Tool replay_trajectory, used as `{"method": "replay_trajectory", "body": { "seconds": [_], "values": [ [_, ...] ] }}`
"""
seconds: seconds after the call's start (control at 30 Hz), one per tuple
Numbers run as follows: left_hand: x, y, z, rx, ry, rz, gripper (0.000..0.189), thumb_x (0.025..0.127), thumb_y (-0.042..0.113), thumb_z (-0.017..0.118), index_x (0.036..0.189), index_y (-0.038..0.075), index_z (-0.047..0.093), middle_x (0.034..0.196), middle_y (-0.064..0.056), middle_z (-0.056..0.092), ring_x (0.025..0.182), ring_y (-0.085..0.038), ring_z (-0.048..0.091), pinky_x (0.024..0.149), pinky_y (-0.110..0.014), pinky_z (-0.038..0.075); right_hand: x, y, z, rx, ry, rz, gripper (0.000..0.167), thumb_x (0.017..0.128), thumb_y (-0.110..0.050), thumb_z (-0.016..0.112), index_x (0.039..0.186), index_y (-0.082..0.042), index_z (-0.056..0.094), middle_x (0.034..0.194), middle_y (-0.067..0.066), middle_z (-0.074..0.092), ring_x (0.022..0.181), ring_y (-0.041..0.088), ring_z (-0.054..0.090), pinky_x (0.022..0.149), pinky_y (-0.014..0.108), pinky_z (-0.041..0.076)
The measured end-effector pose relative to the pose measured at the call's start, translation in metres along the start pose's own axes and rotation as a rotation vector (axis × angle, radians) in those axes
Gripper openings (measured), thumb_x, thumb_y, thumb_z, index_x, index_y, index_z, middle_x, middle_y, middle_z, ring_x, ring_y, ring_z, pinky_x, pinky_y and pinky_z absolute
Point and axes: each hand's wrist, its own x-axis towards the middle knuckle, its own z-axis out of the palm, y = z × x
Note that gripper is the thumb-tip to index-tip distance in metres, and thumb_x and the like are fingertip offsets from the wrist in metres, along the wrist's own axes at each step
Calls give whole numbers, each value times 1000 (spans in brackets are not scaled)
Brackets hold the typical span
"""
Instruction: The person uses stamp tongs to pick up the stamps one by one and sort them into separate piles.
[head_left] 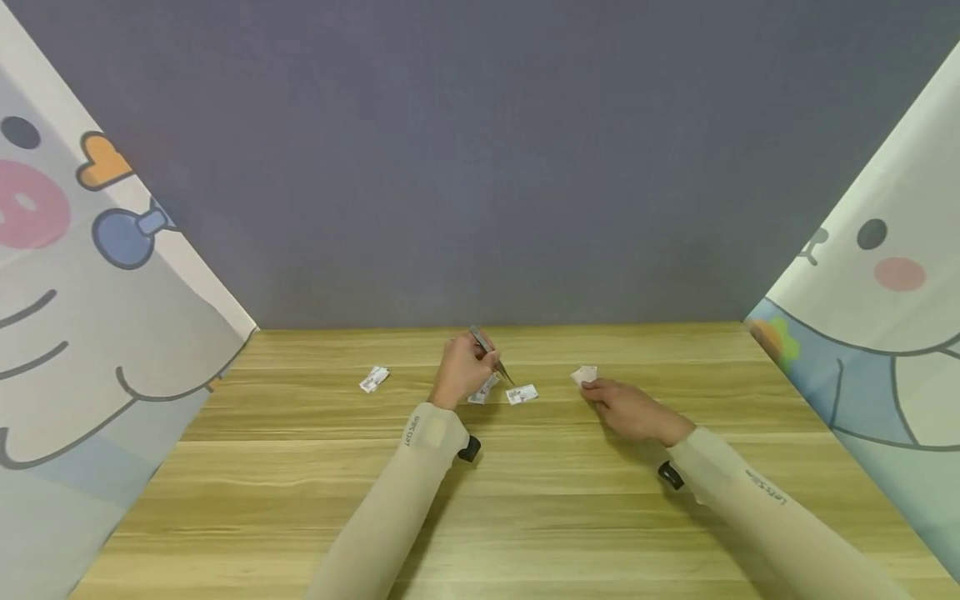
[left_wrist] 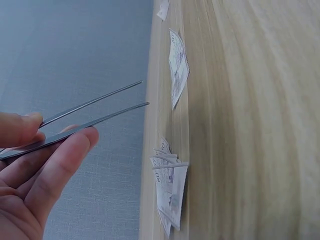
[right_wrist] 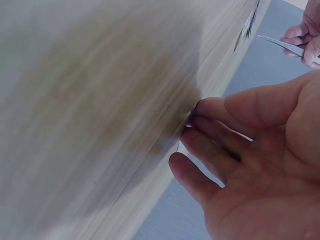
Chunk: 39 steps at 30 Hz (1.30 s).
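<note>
My left hand point(head_left: 465, 368) grips metal tweezers point(left_wrist: 95, 102) between thumb and fingers. The tweezer tips are parted, slightly above the table and close to a single postage stamp point(head_left: 522, 394). Several overlapping stamps point(left_wrist: 170, 190) lie just below that hand, partly hidden by it in the head view. Over to the right, my right hand point(head_left: 630, 408) rests its fingertips on the near edge of pale stamps point(head_left: 585, 374). In the right wrist view its fingers point(right_wrist: 200, 145) are loosely extended and hide most of those stamps.
Another small bunch of stamps point(head_left: 373, 379) lies left of the left hand. The wooden table point(head_left: 570, 517) ends at a grey-blue wall point(head_left: 480, 167). Panels with cartoon figures point(head_left: 862, 333) flank both sides. A dark band point(head_left: 670, 475) shows at the right wrist.
</note>
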Motion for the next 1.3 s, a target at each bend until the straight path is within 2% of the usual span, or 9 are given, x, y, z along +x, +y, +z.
{"method": "replay_trajectory", "body": {
  "seconds": [0.17,0.3,0.47,0.73,0.97,1.3],
  "values": [
    [-1,0,-3,-20,2,-1,5,92,8,62,91,3,63,78,-7,68,67,-27,67,51,-28,52,-2,1,-1,31,22,-29,34,98,-2,43,128,12,50,134,27,46,122,47,41,100,56,34],
    [1,-5,-8,-14,16,15,5,92,6,61,91,2,63,79,-9,69,66,-22,67,52,-27,53,-3,1,-1,2,60,-67,33,98,-3,44,125,12,53,130,27,49,118,47,45,98,53,38],
    [2,-13,-19,-20,28,-18,5,93,7,61,92,2,62,78,-8,68,63,-20,66,50,-28,52,-2,0,-1,22,28,-19,33,97,-1,44,126,12,52,133,26,47,122,46,42,100,55,34],
    [2,-27,-34,-40,62,-52,4,93,3,60,95,0,62,82,-11,67,69,-21,67,56,-29,55,-2,2,0,13,-6,32,35,98,-3,44,129,10,51,136,24,45,125,44,40,102,54,33],
    [4,-32,-36,-29,41,-90,8,94,7,59,98,0,61,86,-11,68,77,-28,67,57,-29,54,-1,4,2,37,-9,40,35,99,-3,43,130,11,49,137,25,44,126,45,38,102,55,32],
    [9,-35,-35,-3,7,-105,8,94,9,61,100,3,61,85,-8,68,79,-29,67,56,-31,52,0,1,1,42,-4,34,35,99,-3,43,130,11,49,138,25,43,127,45,37,103,56,31]
  ]
}}
